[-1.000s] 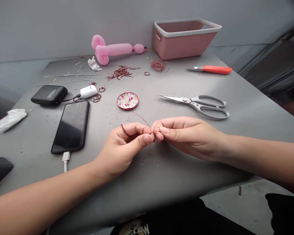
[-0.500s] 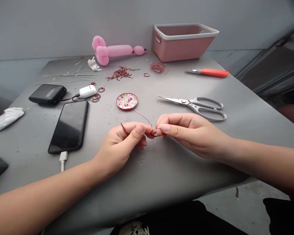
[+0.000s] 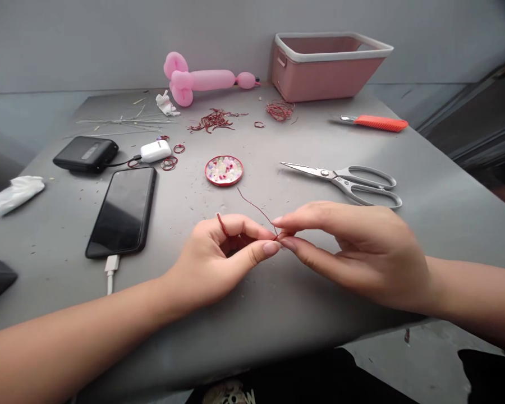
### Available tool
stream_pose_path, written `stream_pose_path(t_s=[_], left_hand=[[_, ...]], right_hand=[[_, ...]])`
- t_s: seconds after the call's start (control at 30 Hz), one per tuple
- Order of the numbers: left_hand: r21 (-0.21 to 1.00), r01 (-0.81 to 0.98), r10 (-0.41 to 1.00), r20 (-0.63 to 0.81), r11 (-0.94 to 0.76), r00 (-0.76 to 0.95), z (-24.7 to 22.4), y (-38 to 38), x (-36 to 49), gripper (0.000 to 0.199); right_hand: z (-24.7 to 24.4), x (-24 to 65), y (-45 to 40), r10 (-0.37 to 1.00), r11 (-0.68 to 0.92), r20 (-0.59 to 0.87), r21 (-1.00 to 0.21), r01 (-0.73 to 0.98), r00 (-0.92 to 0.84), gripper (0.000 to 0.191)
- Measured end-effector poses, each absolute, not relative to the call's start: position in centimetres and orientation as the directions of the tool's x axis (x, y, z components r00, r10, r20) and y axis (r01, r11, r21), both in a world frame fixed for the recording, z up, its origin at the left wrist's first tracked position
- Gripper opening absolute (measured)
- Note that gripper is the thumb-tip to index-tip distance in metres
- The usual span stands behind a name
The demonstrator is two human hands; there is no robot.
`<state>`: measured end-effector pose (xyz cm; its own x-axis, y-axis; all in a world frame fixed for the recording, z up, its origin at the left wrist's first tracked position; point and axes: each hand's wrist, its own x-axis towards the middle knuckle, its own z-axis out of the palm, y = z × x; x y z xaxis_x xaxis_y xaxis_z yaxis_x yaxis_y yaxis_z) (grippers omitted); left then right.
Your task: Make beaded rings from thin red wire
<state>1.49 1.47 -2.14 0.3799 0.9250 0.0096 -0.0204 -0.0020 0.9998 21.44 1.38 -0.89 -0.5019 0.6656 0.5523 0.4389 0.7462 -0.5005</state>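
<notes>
Thin red cord (image 3: 258,208) between the fingers (image 3: 258,252)

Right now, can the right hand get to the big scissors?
Probably yes: the scissors lie on the table just beyond the right hand, with nothing seen blocking the way. But its fingertips seem busy with the red thread, so it may need to let go first.

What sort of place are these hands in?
Probably a craft spot at a grey table, though I can't tell what room. I see a little red-rimmed dish of what look like beads, scissors, and a thin red thread held in the fingers.
</notes>
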Motion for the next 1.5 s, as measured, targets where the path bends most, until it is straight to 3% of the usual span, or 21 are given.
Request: stream_pose_path(t_s=[0.17,0.33,0.53,0.7,0.83,0.93,1.03,1.1,1.23,1.37,1.5], left_hand=[[0.995,0.079,0.938,0.029,-0.060,0.347,-1.9,1.2,1.7,0.006],[0.991,0.123,0.928,-0.006,-0.043,0.372,-1.9,1.2,1.8,0.007],[0.986,0.154,0.931,0.007,-0.068,0.365,-2.2,1.2,1.9,0.008],[0.915,0.295,0.931,0.176,-0.274,0.320,-2.9,0.8,1.8,0.008],[0.839,0.357,0.896,0.299,-0.411,0.328,-3.0,0.8,1.7,0.009],[0.829,0.359,0.885,0.309,-0.430,0.347,-2.9,0.8,1.6,0.010],[0.851,0.327,0.888,0.293,-0.411,0.354,-2.7,0.9,1.6,0.010],[0.863,0.300,0.890,0.301,-0.407,0.342,-2.7,1.0,1.5,0.009],[0.878,0.259,0.897,0.319,-0.401,0.306,-2.8,1.2,1.5,0.009],[0.893,0.252,0.896,0.277,-0.373,0.346,-2.7,1.0,1.5,0.008],[0.884,0.260,0.886,0.282,-0.389,0.369,-2.4,0.9,1.5,0.010]], right_hand=[[-1.2,21.6,1.5,0.473,0.870,0.662,-0.245,0.428,-0.582,0.023],[-1.5,21.7,1.5,0.448,0.877,0.645,-0.184,0.444,-0.618,0.029],[-2.0,21.1,1.6,0.425,0.864,0.680,-0.108,0.492,-0.597,0.021],[-2.1,20.7,1.6,0.613,0.761,0.601,-0.272,0.589,-0.513,0.017],[-1.4,20.9,2.0,0.805,0.581,0.330,-0.610,0.540,-0.494,0.016],[-0.5,21.4,2.8,0.787,0.294,-0.017,-0.868,0.400,-0.617,0.023],[0.0,21.7,3.5,0.715,0.098,-0.154,-0.943,0.317,-0.682,0.025],[0.0,21.7,3.5,0.745,0.134,-0.101,-0.946,0.296,-0.660,0.022],[-0.3,21.7,2.9,0.826,0.406,0.174,-0.844,0.350,-0.536,0.010],[-0.5,21.8,2.3,0.766,0.618,0.390,-0.668,0.414,-0.512,0.006],[-0.5,21.8,2.2,0.707,0.696,0.448,-0.578,0.426,-0.548,0.009]])
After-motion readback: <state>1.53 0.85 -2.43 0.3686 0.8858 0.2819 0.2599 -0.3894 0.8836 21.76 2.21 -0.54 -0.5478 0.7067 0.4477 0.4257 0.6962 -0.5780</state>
